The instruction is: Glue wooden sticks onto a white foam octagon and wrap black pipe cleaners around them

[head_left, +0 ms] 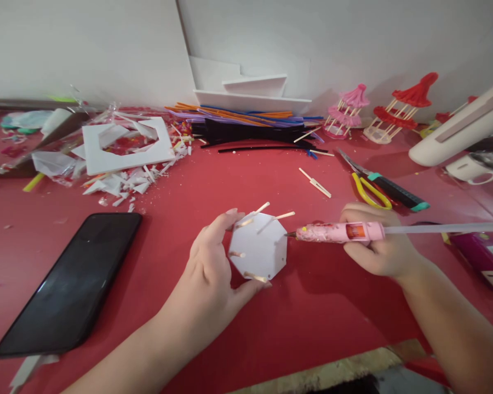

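Observation:
My left hand (pixel 213 260) grips a white octagonal foam board (pixel 259 246) by its left side, thumb at the lower edge and fingers at the upper left. Several short wooden sticks (pixel 285 215) stand up from the board near its edge, and small dark spots mark its lower right. My right hand (pixel 372 241) is wrapped round a pink hot glue gun (pixel 332 232), with a long clear glue stick (pixel 447 227) out of its back end. The gun's nozzle points left, at the board's right edge; whether it touches I cannot tell.
A black phone (pixel 72 284) lies at left. Behind are a cut-out foam sheet (pixel 127 164), foam scraps, pipe cleaners (pixel 250 120), and pink (pixel 345 112) and red (pixel 406 109) small pavilions. Loose sticks (pixel 315 183), pliers (pixel 372 189), a cutter (pixel 398 191) and a purple power strip (pixel 476 257) lie rightward.

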{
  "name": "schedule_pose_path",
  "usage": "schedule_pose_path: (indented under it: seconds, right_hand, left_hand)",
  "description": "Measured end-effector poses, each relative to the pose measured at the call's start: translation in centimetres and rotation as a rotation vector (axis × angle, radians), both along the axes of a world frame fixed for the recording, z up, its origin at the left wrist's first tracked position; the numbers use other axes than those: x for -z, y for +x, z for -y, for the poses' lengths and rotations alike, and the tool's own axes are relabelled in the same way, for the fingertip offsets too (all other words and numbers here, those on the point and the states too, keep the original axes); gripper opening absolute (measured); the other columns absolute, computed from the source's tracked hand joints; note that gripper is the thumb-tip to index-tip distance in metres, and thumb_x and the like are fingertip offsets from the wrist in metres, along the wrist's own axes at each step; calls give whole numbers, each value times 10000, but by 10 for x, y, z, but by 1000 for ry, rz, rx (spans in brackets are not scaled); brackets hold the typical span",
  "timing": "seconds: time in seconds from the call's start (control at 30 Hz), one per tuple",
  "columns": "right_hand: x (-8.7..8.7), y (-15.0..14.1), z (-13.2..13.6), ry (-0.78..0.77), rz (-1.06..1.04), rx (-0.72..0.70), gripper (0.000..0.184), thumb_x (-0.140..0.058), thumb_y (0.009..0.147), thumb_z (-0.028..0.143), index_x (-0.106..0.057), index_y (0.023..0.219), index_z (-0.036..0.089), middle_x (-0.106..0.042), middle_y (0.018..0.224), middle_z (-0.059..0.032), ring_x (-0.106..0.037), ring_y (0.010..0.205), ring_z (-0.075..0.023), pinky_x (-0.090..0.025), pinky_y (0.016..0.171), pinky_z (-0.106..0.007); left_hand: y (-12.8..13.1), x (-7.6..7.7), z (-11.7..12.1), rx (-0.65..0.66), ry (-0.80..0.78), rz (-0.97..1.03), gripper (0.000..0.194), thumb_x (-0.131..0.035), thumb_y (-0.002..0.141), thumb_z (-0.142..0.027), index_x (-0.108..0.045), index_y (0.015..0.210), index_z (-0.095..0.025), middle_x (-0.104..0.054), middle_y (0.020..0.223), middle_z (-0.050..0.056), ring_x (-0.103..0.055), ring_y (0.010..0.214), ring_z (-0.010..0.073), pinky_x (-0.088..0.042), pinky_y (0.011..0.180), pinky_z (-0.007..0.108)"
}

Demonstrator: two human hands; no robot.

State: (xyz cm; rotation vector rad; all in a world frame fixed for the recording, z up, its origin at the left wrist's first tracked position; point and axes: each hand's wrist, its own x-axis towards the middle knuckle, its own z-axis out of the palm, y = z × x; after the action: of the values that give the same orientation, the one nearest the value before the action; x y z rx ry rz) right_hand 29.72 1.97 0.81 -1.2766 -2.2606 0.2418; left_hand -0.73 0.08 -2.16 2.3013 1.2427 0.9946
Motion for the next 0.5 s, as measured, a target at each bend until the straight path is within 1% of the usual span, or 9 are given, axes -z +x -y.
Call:
schedule_pose_path:
  seconds: [0.1,0.2,0.27,0.37,0.43,0.5]
  right_hand:
    - [-1,3,2,-2,27,36,130,-519,664,111,-439,652,214,-432,615,14,-398,571,-142,-297,524,-301]
    - [-2,4,3,-5,-8,42,112,-533,676,104,-504,705,208,-518,662,0,-469,594,-149,-361,536,-307]
    - [-3,3,3,-8,-68,14,123,-552,695,107,-553,765,208,-586,715,-13,-534,626,-158,-411,548,-307]
    - [-5,0,3,-31,-112,-74,126,-575,741,127,-598,829,214,-653,777,-29,-600,657,-163,-456,557,-298]
    - [-4,-1,4,-67,-116,-127,112,-574,758,131,-599,825,217,-661,780,-30,-607,651,-158,-461,556,-291]
    - [-3,0,5,-112,-117,-142,104,-566,760,125,-583,804,217,-643,763,-26,-589,640,-156,-443,548,-292]
  left_hand:
    - [-1,-1,0,11,25,-15,1050,-803,738,-215,-75,1495,-236,-444,1415,216,-492,1323,374,-426,1079,575]
    - [-2,0,-1,-17,36,-52,1051,-808,736,-230,-80,1494,-219,-450,1411,230,-490,1320,387,-417,1072,596]
    - [-1,1,-1,-54,2,-70,1085,-831,716,-268,-76,1494,-220,-471,1395,230,-506,1299,388,-425,1050,612]
    - [-1,5,0,-125,-86,-86,1156,-868,662,-366,-72,1488,-228,-500,1370,228,-521,1278,394,-455,1002,620]
    - [-1,6,0,-157,-138,-92,1200,-884,623,-413,-70,1485,-229,-499,1376,233,-515,1284,411,-466,982,620]
    - [-2,6,0,-158,-178,-84,1215,-885,618,-416,-55,1486,-232,-489,1396,237,-512,1288,422,-463,980,627]
